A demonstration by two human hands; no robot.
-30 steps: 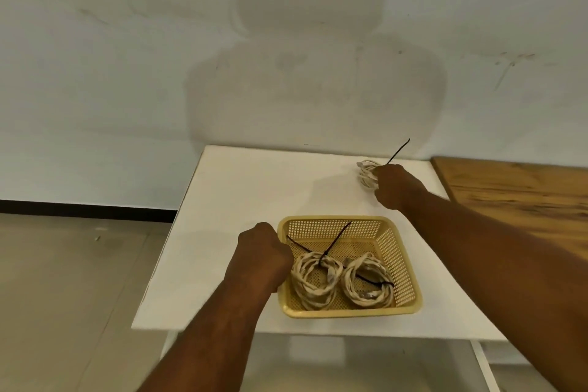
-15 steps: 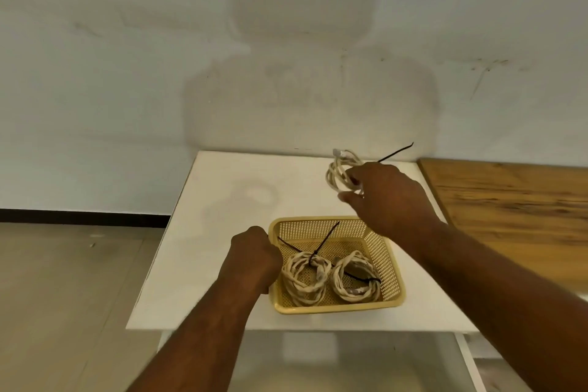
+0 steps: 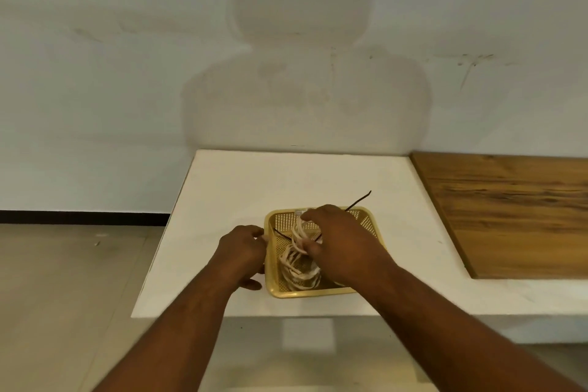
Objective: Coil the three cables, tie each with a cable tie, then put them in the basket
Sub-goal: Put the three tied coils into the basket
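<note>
A yellow perforated basket (image 3: 274,264) stands near the front edge of the white table (image 3: 241,188). My right hand (image 3: 339,242) hovers over the basket, shut on a coiled white cable (image 3: 299,234) whose black cable tie (image 3: 359,200) sticks out past the far rim. Under it in the basket lies another tied white coil (image 3: 297,274); a further coil is hidden by my right hand. My left hand (image 3: 243,248) grips the basket's left rim.
A wooden tabletop (image 3: 515,213) adjoins the white table on the right. A pale wall stands close behind the table, and tiled floor lies to the left and in front.
My right hand has carried the third coil from the table's far side toward me and lowered it over the basket. My left hand stays at the basket's left rim.
</note>
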